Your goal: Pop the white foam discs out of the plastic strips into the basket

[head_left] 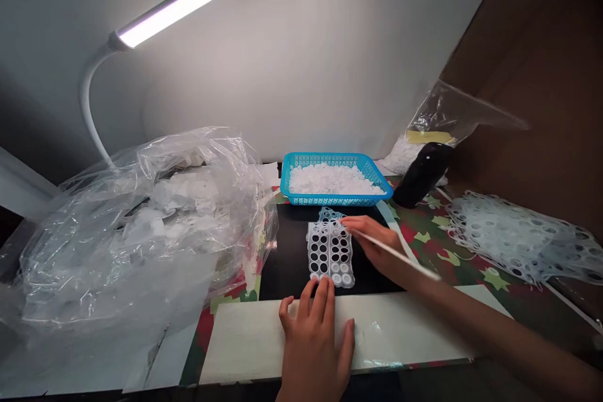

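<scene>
A white sheet with rows of round holes [328, 250] lies on a black mat [288, 251]. White discs fill several holes in its bottom rows, while the middle ones show dark. My left hand [315, 333] has its fingers stretched out, the tips resting at the sheet's lower edge. At the upper right of the sheet, my right hand [377, 245] is closed around a thin white stick [405, 255], which slants back over the wrist. Its fingertips partly hide the sheet's top corner, and the stick's working end cannot be made out.
Behind the mat stands a blue basket [330, 200] of small white pieces. A large clear plastic bag [141, 245] bulges at left under a lamp [188, 6]. Rightward are a black upright object [421, 176] and a pile of holed white sheets [522, 235].
</scene>
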Tool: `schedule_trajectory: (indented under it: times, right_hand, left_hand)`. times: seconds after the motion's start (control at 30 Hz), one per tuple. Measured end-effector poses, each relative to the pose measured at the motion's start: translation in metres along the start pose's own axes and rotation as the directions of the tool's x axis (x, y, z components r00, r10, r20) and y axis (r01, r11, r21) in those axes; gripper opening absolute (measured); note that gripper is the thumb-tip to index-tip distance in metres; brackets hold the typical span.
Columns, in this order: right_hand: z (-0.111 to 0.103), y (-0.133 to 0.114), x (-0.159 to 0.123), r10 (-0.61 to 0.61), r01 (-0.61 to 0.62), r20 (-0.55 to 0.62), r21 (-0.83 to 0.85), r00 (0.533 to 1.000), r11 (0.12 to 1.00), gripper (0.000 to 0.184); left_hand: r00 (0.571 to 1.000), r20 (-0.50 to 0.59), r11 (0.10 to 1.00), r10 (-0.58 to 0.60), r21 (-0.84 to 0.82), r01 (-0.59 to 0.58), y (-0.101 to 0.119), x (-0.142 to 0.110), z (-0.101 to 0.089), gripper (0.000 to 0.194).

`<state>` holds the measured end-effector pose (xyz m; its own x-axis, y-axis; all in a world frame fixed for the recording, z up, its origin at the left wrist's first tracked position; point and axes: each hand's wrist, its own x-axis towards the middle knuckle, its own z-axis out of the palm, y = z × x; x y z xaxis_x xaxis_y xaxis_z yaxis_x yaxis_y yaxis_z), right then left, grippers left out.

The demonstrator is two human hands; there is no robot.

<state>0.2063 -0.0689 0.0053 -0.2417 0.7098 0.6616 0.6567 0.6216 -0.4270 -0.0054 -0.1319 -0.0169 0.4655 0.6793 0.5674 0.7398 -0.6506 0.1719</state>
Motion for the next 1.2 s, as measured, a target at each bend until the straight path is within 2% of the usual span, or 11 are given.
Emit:
schedule_trajectory:
  times: [0.07, 0.13, 0.2, 0.3, 0.43, 0.63, 0.97, 1.2]
  right_hand:
    - [-0.009, -0.001, -0.002, 0.018, -0.018, 0.01, 0.004, 1.0, 1.0, 0.024]
    - [-0.012, -0.002, -0.009, -0.03, 0.027, 0.089, 0.033, 0.996, 0.999, 0.021]
    - [-0.009, -0.001, -0.019, -0.106, 0.095, 0.172, 0.076, 0.979, 0.993, 0.019]
    - [0.002, 0.002, -0.033, -0.167, 0.145, 0.21, 0.116, 0.963, 0.983, 0.018]
    - [0.01, 0.006, -0.042, -0.184, 0.157, 0.202, 0.144, 0.962, 0.977, 0.018]
    - [0.009, 0.007, -0.044, -0.191, 0.16, 0.209, 0.156, 0.959, 0.975, 0.016]
    - [0.011, -0.003, -0.049, -0.145, 0.137, 0.246, 0.048, 0.958, 0.989, 0.023]
    - [0.018, -0.009, -0.039, -0.031, 0.036, 0.106, -0.048, 0.994, 0.998, 0.027]
  left_hand:
    - [1.0, 0.001, 1.0, -0.001, -0.004, 0.001, 0.0, 0.0, 0.0, 0.041]
    - [1.0, 0.019, 1.0, 0.007, -0.001, -0.007, -0.001, 0.0, 0.0, 0.043]
    - [0.999, 0.042, 1.0, 0.009, -0.005, -0.009, -0.002, 0.0, -0.001, 0.043]
    - [0.998, 0.066, 1.0, 0.003, -0.011, -0.002, -0.003, -0.001, -0.001, 0.043]
    - [0.996, 0.091, 1.0, -0.006, -0.01, 0.007, -0.002, -0.002, 0.001, 0.043]
    - [0.996, 0.09, 0.999, -0.022, -0.023, 0.024, -0.001, -0.003, 0.001, 0.043]
    - [0.992, 0.118, 0.998, -0.043, -0.041, 0.048, 0.0, -0.002, 0.003, 0.041]
    - [0.995, 0.092, 0.997, -0.046, -0.058, 0.051, 0.001, -0.001, 0.002, 0.037]
